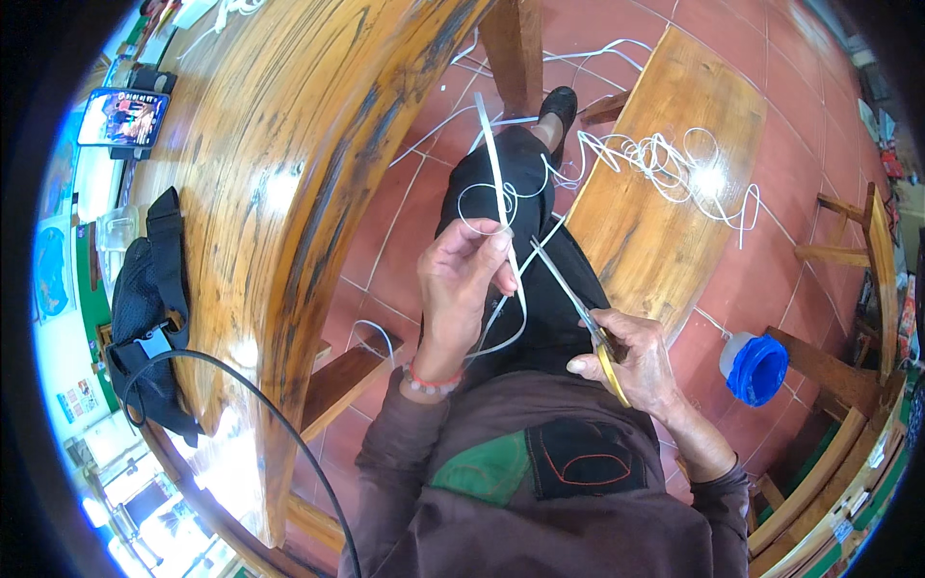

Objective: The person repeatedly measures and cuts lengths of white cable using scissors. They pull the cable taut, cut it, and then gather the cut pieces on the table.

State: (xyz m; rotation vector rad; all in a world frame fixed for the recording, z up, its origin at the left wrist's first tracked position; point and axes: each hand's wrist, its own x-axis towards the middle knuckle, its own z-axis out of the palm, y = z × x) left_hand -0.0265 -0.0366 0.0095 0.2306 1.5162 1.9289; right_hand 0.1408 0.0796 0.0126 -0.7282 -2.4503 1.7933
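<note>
My left hand pinches a flat white plastic strip that stands up from my lap and loops below my fingers. A bead bracelet circles that wrist. My right hand grips yellow-handled scissors, whose open blades point up and left, with the tips at the strip just beside my left fingers. Both hands are over my dark trousers and brown top.
A long glossy wooden table curves along the left, carrying a black bag, a black cable and a phone. A wooden bench on the right holds a tangle of white strips. A blue-lidded jar sits on the red tile floor.
</note>
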